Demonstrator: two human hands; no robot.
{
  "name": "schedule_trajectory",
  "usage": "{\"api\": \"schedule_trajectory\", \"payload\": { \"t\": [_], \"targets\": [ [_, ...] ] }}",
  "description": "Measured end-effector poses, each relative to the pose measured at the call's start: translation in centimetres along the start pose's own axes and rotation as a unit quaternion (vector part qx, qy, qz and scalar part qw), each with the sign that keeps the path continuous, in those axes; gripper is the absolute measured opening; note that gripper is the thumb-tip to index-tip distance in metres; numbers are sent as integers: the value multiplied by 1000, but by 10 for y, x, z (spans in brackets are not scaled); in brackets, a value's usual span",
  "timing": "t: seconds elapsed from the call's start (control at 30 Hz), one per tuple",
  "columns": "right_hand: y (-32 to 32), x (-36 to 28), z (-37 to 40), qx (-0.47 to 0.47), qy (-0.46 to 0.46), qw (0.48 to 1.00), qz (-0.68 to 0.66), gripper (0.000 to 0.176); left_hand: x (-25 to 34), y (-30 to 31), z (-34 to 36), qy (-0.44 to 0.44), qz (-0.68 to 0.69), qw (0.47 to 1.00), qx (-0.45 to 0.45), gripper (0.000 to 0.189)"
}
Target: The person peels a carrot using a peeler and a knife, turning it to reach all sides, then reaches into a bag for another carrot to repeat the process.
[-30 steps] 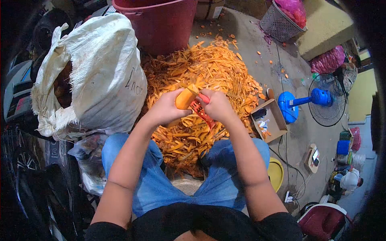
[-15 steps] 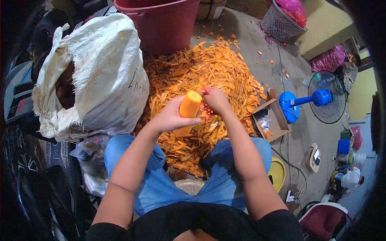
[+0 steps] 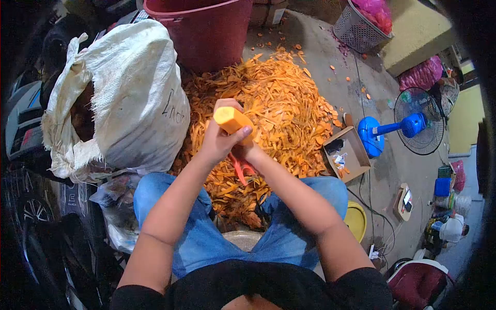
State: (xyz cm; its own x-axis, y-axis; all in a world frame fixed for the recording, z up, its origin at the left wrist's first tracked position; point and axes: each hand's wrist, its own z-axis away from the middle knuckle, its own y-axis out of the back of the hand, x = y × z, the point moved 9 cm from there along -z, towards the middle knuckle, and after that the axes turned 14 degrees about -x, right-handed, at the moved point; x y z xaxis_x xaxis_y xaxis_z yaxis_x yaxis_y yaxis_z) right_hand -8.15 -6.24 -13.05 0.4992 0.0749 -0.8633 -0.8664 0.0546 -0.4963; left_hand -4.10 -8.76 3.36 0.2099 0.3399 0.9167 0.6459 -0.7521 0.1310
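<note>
- Grips 1 orange vegetable [image 3: 233, 120] in left hand [image 3: 221, 138], above left side of peelings heap [image 3: 289, 103].
- Places right hand [image 3: 248, 150] beneath, touching 1 red peeler [image 3: 239, 168], with grip mostly hidden; cannot tell closure.

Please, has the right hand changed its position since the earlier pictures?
Yes. The right hand has moved left, away from the cardboard box and toward the white sack.

Fisheye frame, black vignette in the corners, background at right curved and soft. Moderate light on the peel pile [image 3: 289, 103], brighter on the woven sack [image 3: 137, 88], far left sunk in noisy shadow. Red peeler [image 3: 242, 169] slightly smeared
</note>
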Motion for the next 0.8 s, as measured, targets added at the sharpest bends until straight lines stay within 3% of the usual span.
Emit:
{"api": "schedule_trajectory", "payload": {
  "t": [0.03, 0.1, 0.13, 0.17, 0.23, 0.3, 0.37, 0.4, 0.43, 0.5, 0.53, 0.57, 0.63, 0.7, 0.77, 0.8],
  "targets": [
    [-7, -16, 4, 1, 1, 1000, -1, 31, 0, 1, 0, 0, 0, 1000, -2, 33],
    [-9, -21, 25, 22, -150, 977, -153, 27, -7, 2, -1, 54, -20, 998, -9, 33],
    [-9, -23, 24, -96, -163, 955, -229, 23, -11, 2, 0, 99, 48, 994, -7, 33],
    [3, -17, 17, -95, -161, 955, -230, 23, -8, 6, -1, 99, 48, 994, -9, 33],
    [37, -51, 5, 56, -12, 987, -150, 23, -20, 9, 3, 180, 111, 977, -40, 34],
    [46, -72, 4, 85, -17, 989, -124, 24, -22, 16, 6, 209, 115, 970, -49, 42],
    [65, -93, 17, 187, -92, 975, 72, 23, -35, 8, 8, 228, 192, 949, -105, 42],
    [61, -108, 13, 159, -14, 983, 88, 23, -40, 9, 10, 239, 108, 959, -111, 49],
    [59, -109, 13, 158, -14, 983, 87, 23, -43, 7, 12, 240, 107, 959, -111, 49],
    [42, -125, 8, 80, 48, 987, 131, 23, -50, -10, 18, 286, -49, 934, -208, 55],
    [42, -125, 3, 92, 67, 969, 222, 21, -53, -18, 20, 316, -79, 913, -245, 49],
    [45, -124, 5, 93, 66, 968, 222, 21, -50, -22, 19, 316, -78, 913, -245, 49],
    [26, -143, 11, 82, 28, 915, 393, 19, -43, -24, 15, 290, -30, 931, -219, 43],
    [20, -160, 17, 84, 40, 906, 412, 16, -49, -18, 12, 274, -7, 946, -172, 44],
    [15, -167, 22, 81, -16, 829, 553, 13, -51, -12, 7, 255, 17, 959, -126, 45],
    [5, -171, 22, 47, 25, 802, 596, 11, -48, -4, 6, 257, 8, 962, -90, 45]
  ]
}}
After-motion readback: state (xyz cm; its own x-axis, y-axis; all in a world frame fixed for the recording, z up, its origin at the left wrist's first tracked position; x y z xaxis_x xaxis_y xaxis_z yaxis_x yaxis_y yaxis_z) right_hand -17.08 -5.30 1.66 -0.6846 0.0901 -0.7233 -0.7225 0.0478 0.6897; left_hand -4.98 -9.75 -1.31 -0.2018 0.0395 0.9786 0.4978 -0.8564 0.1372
